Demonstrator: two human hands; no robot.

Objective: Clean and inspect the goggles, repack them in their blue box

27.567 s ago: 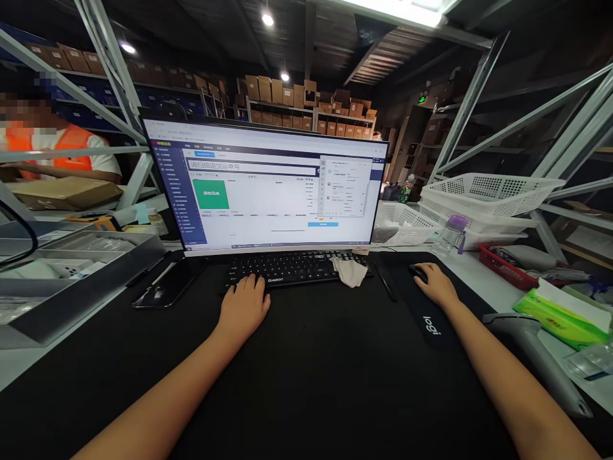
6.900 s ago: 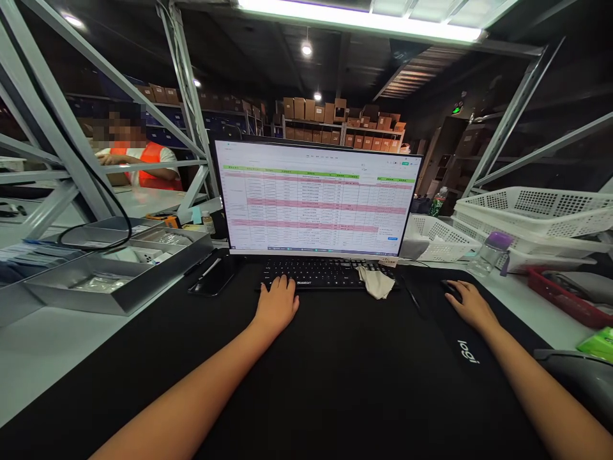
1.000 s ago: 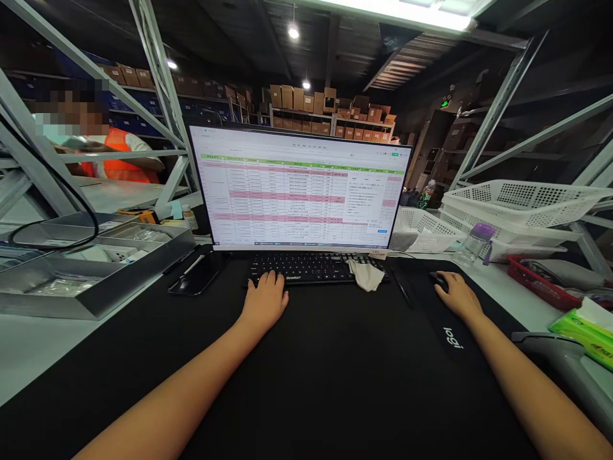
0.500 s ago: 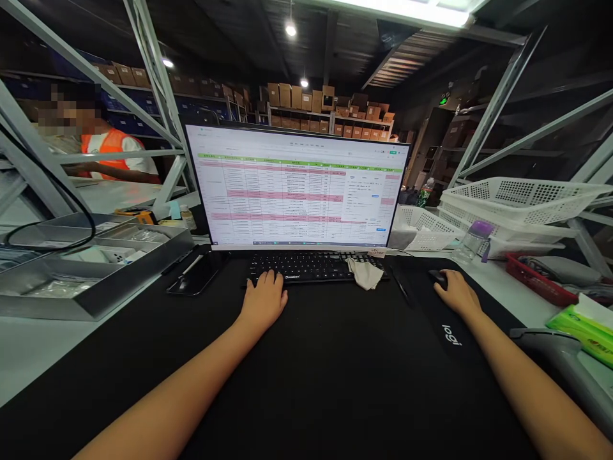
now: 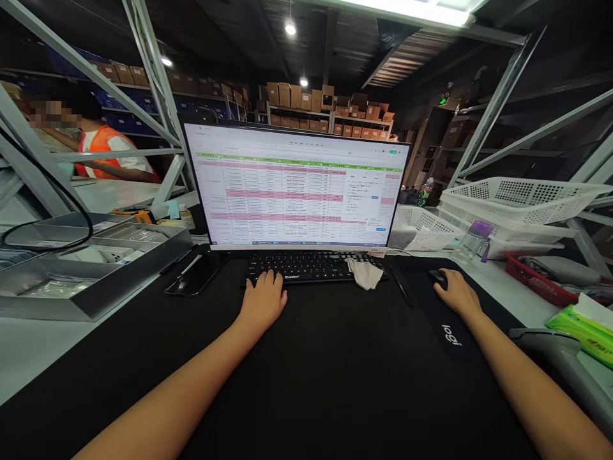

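Observation:
My left hand (image 5: 263,299) rests at the lower left edge of a black keyboard (image 5: 311,263), fingers spread over the keys and holding nothing. On the right, my right hand (image 5: 458,295) is curled over a dark computer mouse (image 5: 437,277), which it partly hides. The mouse lies on a black mouse pad (image 5: 450,354) with a white logo. Behind the keyboard stands a lit monitor (image 5: 268,191) showing a spreadsheet with green and pink rows and a pop-up panel at its right. A crumpled beige cloth (image 5: 366,273) covers part of the keyboard's right end.
Left of the keyboard lies a black phone (image 5: 195,278), with grey compartment trays (image 5: 90,303) beyond. A pen (image 5: 401,285), white baskets (image 5: 527,198), a purple-lidded jar (image 5: 472,243), a red basket (image 5: 536,281), a tissue pack (image 5: 584,332) and a grey device (image 5: 555,348) sit rightward. A co-worker (image 5: 108,150) is behind the frame.
Both my hands keep their places on the keyboard and mouse. The co-worker at far left has shifted left, with an arm now raised. Text in the screen's pop-up panel looks different.

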